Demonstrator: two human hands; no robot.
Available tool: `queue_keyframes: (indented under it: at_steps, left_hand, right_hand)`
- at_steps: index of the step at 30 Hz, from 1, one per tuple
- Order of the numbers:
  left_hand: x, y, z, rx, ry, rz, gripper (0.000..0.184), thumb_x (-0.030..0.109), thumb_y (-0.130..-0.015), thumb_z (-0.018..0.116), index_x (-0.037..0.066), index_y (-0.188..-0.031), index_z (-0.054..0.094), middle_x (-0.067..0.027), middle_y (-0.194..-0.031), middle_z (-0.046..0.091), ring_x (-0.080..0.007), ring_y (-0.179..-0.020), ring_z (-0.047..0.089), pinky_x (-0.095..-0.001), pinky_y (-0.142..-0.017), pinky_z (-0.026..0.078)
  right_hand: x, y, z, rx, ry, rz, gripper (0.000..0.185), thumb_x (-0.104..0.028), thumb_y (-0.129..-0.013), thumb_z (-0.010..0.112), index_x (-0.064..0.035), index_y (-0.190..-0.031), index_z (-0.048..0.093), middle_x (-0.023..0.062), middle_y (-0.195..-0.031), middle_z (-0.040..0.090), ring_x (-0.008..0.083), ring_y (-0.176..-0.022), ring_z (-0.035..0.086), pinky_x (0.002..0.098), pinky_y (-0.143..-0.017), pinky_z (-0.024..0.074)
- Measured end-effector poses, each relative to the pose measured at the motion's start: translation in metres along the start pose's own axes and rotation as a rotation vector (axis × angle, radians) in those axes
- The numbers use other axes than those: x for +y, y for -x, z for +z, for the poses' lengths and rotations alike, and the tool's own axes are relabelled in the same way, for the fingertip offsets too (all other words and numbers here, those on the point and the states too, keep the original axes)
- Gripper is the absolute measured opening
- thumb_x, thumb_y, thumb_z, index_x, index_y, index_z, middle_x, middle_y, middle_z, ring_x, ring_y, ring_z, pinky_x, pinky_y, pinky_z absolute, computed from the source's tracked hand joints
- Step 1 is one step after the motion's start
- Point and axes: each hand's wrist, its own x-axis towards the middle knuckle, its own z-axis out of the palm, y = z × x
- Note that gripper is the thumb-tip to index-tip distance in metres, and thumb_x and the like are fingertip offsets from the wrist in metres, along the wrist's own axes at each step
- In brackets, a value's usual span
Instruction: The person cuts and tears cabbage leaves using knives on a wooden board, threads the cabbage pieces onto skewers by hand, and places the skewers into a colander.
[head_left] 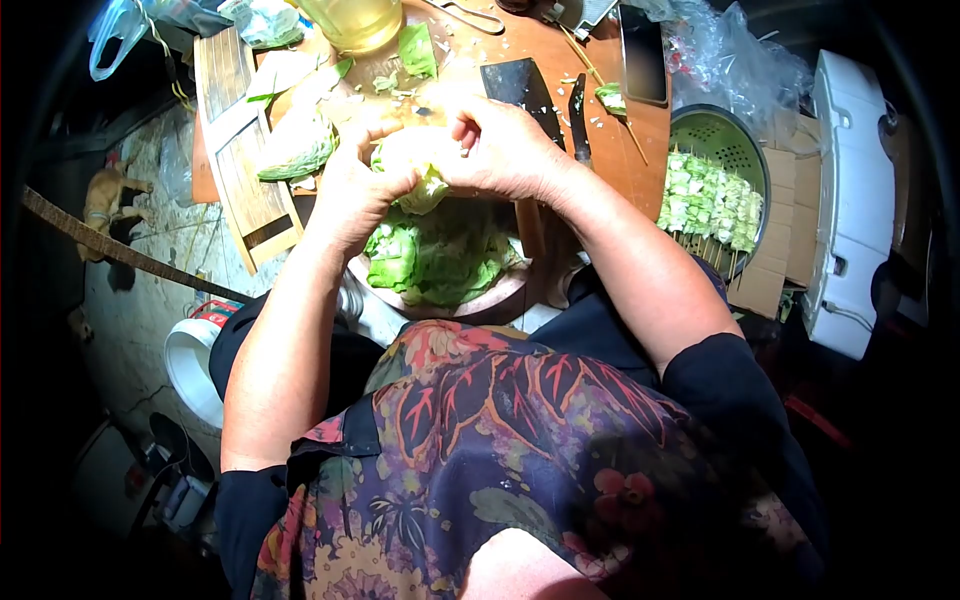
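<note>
Both of my hands are raised over a bowl (505, 298) heaped with green cabbage leaves (440, 262). My left hand (368, 185) has its fingers and thumb curled round the left side of a pale cabbage piece (418, 160). At the right side of that piece, my right hand (500, 145) is closed in a pinch, partly washed out by bright light. Behind the hands, a cleaver (520, 88) with a dark blade lies on the round wooden table (650, 130). To the left rests another cabbage chunk (300, 150).
A green colander (715, 135) with skewered cabbage (708, 200) stands at the right, beside a white foam box (850, 200). A phone (643, 55), a dark knife (579, 120) and a jar of yellowish liquid (355, 22) are on the table. A dog (105, 205) lies at the left.
</note>
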Motion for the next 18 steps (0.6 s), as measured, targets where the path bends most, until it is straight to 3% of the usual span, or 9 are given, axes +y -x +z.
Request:
queue_keyframes:
  at_steps: [4,10,14,18]
  left_hand:
    - [0.003,0.000,0.000,0.024,-0.018,-0.014,0.058,0.005,-0.066,0.068,-0.001,-0.121,0.051,-0.0123,-0.108,0.058,-0.0179,-0.097,0.056,-0.0282,-0.086,0.047]
    - [0.007,0.001,-0.002,0.012,0.082,-0.077,0.057,0.005,-0.066,0.067,0.000,-0.120,0.050,-0.0123,-0.107,0.058,-0.0182,-0.096,0.056,-0.0288,-0.086,0.047]
    - [0.009,0.001,0.000,0.031,0.055,-0.078,0.055,0.001,-0.070,0.060,0.002,-0.123,0.046,-0.0113,-0.109,0.057,-0.0167,-0.097,0.056,-0.0269,-0.086,0.046]
    - [0.001,-0.001,0.003,0.035,0.107,-0.110,0.054,-0.001,-0.069,0.058,0.002,-0.121,0.046,-0.0113,-0.107,0.057,-0.0166,-0.092,0.057,-0.0259,-0.083,0.047]
  right_hand:
    - [0.000,0.000,0.000,-0.013,-0.045,0.034,0.038,-0.029,-0.063,0.074,-0.0034,-0.085,0.056,0.0142,-0.085,0.063,0.0253,-0.083,0.063,0.0336,-0.075,0.0506]
    - [0.010,-0.002,-0.004,-0.088,-0.327,0.129,0.039,-0.027,-0.061,0.079,-0.0050,-0.082,0.055,0.0053,-0.078,0.059,0.0129,-0.073,0.055,0.0269,-0.071,0.0481]
    - [0.005,-0.001,-0.004,-0.063,-0.302,0.095,0.037,-0.025,-0.061,0.077,-0.0051,-0.083,0.056,0.0064,-0.077,0.059,0.0150,-0.073,0.056,0.0276,-0.071,0.0486]
    - [-0.005,0.005,0.007,0.010,-0.050,-0.011,0.040,-0.024,-0.061,0.074,-0.0052,-0.089,0.054,0.0111,-0.085,0.059,0.0223,-0.081,0.059,0.0327,-0.076,0.0491]
